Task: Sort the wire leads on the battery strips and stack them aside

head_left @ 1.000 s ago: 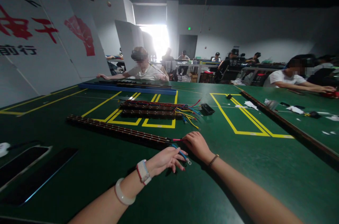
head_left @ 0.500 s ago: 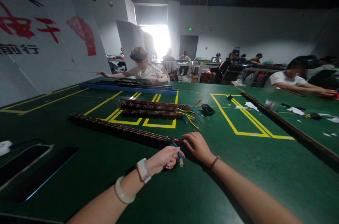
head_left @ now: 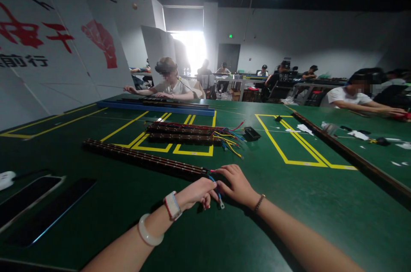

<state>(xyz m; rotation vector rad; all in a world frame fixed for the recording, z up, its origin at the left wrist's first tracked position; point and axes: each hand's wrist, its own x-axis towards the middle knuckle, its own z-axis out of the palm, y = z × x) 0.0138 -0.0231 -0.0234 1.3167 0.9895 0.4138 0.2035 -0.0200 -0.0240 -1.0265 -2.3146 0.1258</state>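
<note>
A long dark strip bundle with copper-coloured edges (head_left: 144, 157) lies slantwise on the green table, a red and a blue wire leaving its right end. My left hand (head_left: 199, 192) is closed, pinching the blue wire (head_left: 220, 198) between thumb and fingers. That wire's metal ring terminal (head_left: 221, 205) hangs below the fingertips. Curled over the red wire (head_left: 212, 171) is my right hand (head_left: 236, 184), its fingertips on the wire and its thumb beside the blue one. The rest of the red wire is hidden under this hand.
Behind lie several similar bundles (head_left: 186, 130) with coloured wires, plus a black box (head_left: 252, 133). Two phone-like slabs (head_left: 54, 207) are at left. A long strip (head_left: 340, 147) runs along the right, near paper scraps (head_left: 305, 128). A co-worker (head_left: 173, 83) sits across the table.
My right hand has shifted slightly left and down, closer to my left hand. The blue wire's terminal has moved a little right and down. The co-worker opposite has moved both hands.
</note>
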